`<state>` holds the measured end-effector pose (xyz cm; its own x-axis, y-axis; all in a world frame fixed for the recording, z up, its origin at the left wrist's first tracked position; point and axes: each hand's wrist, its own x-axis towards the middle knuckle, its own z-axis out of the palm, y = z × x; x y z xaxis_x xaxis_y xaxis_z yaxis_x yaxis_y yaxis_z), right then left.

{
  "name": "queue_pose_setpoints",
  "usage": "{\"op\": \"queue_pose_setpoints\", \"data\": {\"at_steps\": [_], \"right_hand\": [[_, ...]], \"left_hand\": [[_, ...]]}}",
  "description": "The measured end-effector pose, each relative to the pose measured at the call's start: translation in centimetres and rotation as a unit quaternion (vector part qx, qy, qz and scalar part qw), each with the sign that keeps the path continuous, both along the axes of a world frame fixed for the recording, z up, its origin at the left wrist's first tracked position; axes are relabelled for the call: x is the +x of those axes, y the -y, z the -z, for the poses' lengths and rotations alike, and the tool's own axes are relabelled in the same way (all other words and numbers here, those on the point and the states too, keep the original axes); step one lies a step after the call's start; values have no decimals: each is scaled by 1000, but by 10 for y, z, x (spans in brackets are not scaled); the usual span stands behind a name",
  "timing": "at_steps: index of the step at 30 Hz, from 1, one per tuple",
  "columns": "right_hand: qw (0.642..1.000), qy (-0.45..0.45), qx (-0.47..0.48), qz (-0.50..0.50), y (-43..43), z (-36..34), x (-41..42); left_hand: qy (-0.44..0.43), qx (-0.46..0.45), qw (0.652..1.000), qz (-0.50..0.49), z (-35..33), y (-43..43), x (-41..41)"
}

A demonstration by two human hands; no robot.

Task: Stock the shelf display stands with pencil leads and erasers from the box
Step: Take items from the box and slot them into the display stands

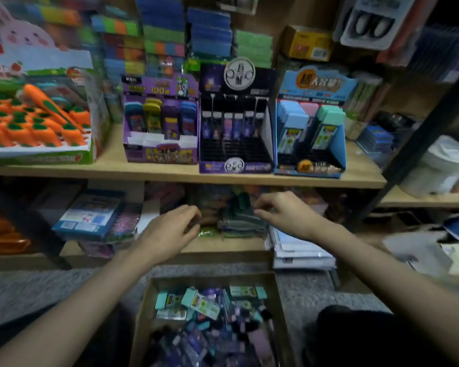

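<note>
Running across the middle of the frame, the upper shelf [170, 174] carries the carrot toy display [35, 109] at the left. Right of it stand three display stands side by side: a purple stand [160, 123], a black stand [235, 144] whose front slots show bare, and a blue stand [311, 128].

At bottom centre the cardboard box [143, 313] sits on the floor, holding a loose jumble of pencil lead cases [204, 304] and mint-capped erasers [161, 300]. That is where the stock lies, well below the stands.

Both arms reach past the box to the lower shelf [223, 246], to a blurred pile of packets [240, 221]. The left grip [170, 229] looks released, its fingers loosely bent with nothing showing in them. The right grip [284, 211] has its fingertips drawn together at the pile, and I cannot tell whether they pinch anything.

I'd judge the lead cases light, stiff and slick, with brittle leads inside, so they are best taken by their long narrow sides and not squeezed flat. The erasers should be softer and easier to hold.

A stack of paper pads [300, 250] juts out at the right of the pile. The upper shelf's front edge hangs over both hands, and the stands' tall header cards would crowd a reach from above.
</note>
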<state>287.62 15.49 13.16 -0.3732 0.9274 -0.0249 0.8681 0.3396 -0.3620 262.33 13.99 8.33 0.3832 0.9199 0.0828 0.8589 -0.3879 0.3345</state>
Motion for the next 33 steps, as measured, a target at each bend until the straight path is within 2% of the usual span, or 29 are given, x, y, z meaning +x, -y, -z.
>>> {"op": "queue_pose_setpoints", "data": {"at_steps": [2,4,9,11,13,16,18,21,23,27,31,33], "right_hand": [[998,-1,-62,20,20,35,3],[992,-4,-118,41,39,74,6],[962,-11,-248,110,85,175,15],[948,-25,-288,133,103,210,20],[933,-38,-331,135,122,240,22],[910,6,-409,66,147,277,16],[910,36,-413,7,161,299,10],[935,125,-329,-39,175,324,4],[942,161,-285,-71,181,337,0],[945,109,-308,-18,183,349,-9],[939,97,-328,27,183,356,-11],[939,76,-333,43,181,356,-10]], "left_hand": [[-18,-88,996,-17,38,15,-9],[17,-173,982,-72,83,35,-18],[121,-347,913,-179,196,109,-22],[144,-374,887,-228,229,135,-20],[124,-385,883,-237,256,156,-19],[92,-380,896,-210,282,173,-18],[123,-355,892,-252,291,175,-17],[219,-343,827,-387,297,170,-14],[276,-349,783,-434,299,166,-12],[338,-367,683,-533,307,157,-5],[370,-402,612,-572,314,146,10],[350,-439,583,-587,315,142,18]]}}
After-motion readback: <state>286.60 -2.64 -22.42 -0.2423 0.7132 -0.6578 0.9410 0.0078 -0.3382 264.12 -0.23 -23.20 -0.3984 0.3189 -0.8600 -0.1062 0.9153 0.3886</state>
